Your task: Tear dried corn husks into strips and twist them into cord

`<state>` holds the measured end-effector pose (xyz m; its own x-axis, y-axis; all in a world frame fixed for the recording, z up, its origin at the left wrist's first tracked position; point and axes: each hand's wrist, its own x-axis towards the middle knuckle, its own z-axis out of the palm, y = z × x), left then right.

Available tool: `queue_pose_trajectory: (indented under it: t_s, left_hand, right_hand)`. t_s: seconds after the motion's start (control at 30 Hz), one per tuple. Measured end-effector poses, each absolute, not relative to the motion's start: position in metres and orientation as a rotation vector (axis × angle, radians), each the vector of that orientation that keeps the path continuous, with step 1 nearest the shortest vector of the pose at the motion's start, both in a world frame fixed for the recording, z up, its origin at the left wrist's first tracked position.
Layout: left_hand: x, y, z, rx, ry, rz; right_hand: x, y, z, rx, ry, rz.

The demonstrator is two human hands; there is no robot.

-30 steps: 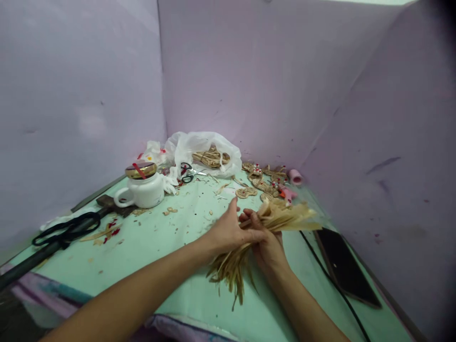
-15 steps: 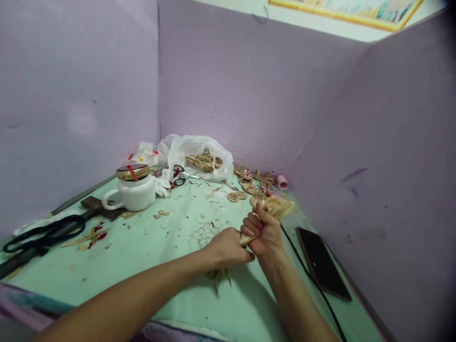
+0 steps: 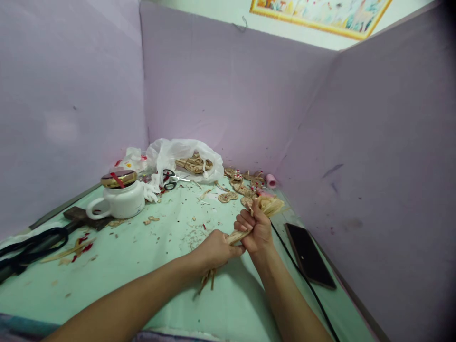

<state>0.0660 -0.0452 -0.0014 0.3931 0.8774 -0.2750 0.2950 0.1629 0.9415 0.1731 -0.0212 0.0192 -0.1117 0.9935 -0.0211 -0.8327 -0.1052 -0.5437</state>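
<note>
Both hands grip one bundle of dried straw strips (image 3: 269,205) over the pale green table (image 3: 149,266). My right hand (image 3: 254,229) is a fist round the upper part, and the strip ends fan out above it. My left hand (image 3: 213,249) is closed round the lower part, with the loose tails sticking out below it toward me. The two hands touch each other along the bundle.
A white lidded mug (image 3: 117,199), black scissors (image 3: 30,244) and a dark tool lie left. At the back are a plastic bag of straw (image 3: 188,159), small scissors (image 3: 170,179), woven straw pieces (image 3: 242,187) and a pink spool (image 3: 271,180). A phone (image 3: 308,254) and black cable lie right. Purple panels enclose the table.
The loose fan of straw has been gathered into a tight bundle; both hands closed round it, the left sliding down toward the tails. The view has tilted up and right.
</note>
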Motion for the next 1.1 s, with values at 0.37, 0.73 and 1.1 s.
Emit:
queue_pose_trajectory:
  t_s: [0.37,0.73,1.1]
  left_hand:
    - [0.058,-0.046,0.002,1.515,1.234,0.545]
    - [0.044,-0.036,0.0,1.77,1.15,0.406]
    - [0.021,0.022,0.01,1.929,0.994,1.175]
  right_hand:
    - [0.182,-0.014,0.013,-0.473,-0.389,1.687]
    - [0.186,-0.01,0.017,-0.441,-0.308,1.671]
    - [0.172,0.017,0.03,-0.462,0.215,1.939]
